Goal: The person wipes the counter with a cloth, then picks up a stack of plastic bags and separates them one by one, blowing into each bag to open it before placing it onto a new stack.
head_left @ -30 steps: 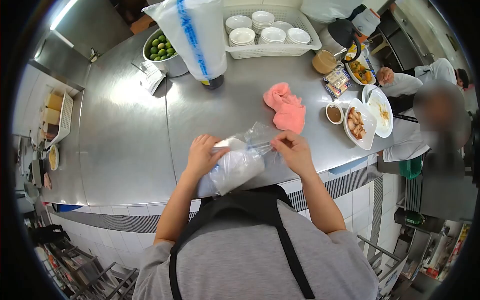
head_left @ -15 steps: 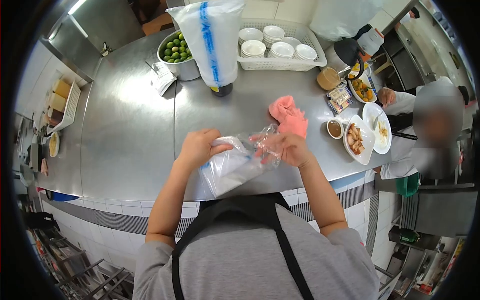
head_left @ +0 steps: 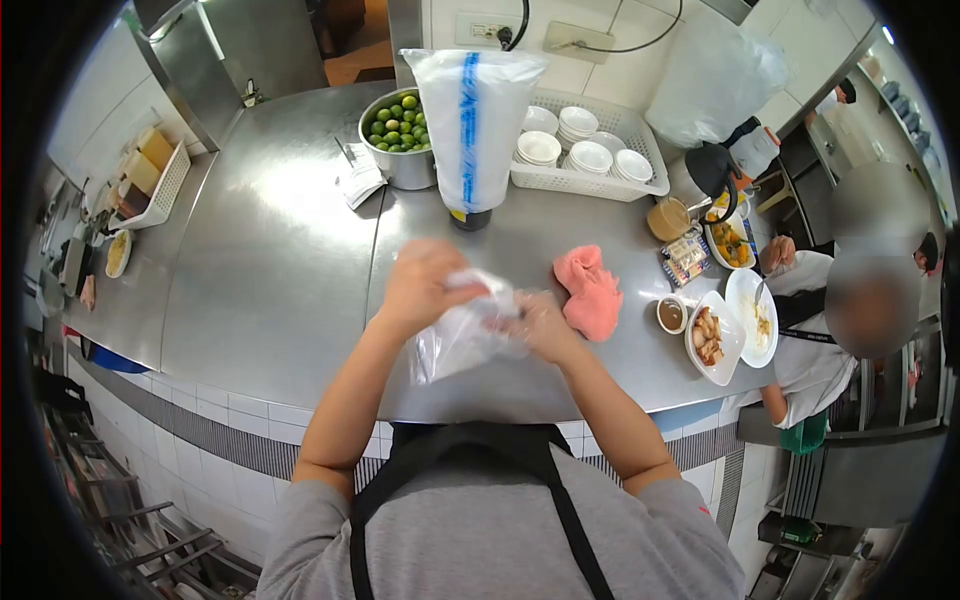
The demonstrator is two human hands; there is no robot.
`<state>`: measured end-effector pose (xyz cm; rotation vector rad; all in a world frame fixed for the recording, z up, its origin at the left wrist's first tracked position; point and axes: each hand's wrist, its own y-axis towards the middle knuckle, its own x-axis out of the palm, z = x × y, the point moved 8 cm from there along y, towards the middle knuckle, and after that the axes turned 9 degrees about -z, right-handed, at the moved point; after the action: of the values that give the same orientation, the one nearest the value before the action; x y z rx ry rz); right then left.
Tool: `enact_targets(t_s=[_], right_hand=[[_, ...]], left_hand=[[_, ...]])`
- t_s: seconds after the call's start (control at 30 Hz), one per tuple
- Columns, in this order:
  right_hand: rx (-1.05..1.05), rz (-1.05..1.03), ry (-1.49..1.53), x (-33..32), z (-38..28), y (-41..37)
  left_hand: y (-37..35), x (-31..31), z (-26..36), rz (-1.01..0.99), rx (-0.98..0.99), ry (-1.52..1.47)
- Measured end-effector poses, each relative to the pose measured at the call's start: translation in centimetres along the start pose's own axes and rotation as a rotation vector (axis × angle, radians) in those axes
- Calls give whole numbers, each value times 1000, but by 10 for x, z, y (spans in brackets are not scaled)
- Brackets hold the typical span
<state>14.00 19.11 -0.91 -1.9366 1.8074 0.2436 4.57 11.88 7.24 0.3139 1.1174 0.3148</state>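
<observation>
blurred fingers behind plastic bag

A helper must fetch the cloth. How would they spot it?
On the long steel counter, look between the person's right hand and the small sauce cup. The cloth lies crumpled there, the only soft pink thing on the bare metal.

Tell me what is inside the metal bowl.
Small green limes fill the metal bowl. Its right edge is covered by the upright plastic sleeve, and anything under the top limes is hidden.
</observation>
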Motion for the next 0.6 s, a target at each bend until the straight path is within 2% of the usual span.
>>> enact_targets(t_s=[0.07, 0.1, 0.17, 0.2, 0.23, 0.3, 0.43, 0.5, 0.53, 0.6], right_hand=[[40, 438, 477, -30, 29, -8], [30, 436, 475, -31, 32, -5], [-64, 653, 655, -43, 40, -11], [-174, 719, 480, -49, 27, -11], [-178, 714, 484, -47, 25, -9], [-87, 546, 499, -29, 24, 1], [80, 575, 501, -17, 24, 0], [-74, 577, 922, -17, 15, 0], [-68, 581, 924, -19, 19, -1], [118, 610, 720, -26, 41, -11]], left_hand=[[-32, -59, -31, 808, -348, -51], [-38, -62, -34, 814, -345, -44], [-54, 1, -76, 178, -859, -739], [-54, 11, -71, 169, -857, -882], [-50, 14, -68, 173, -860, -876], [-47, 5, -64, 318, -774, -728], [-55, 10, -68, 373, -699, -867], [-64, -1, -71, 416, -678, -764], [-68, -1, -74, 410, -681, -768], [-79, -25, -74, 519, -572, -478]])
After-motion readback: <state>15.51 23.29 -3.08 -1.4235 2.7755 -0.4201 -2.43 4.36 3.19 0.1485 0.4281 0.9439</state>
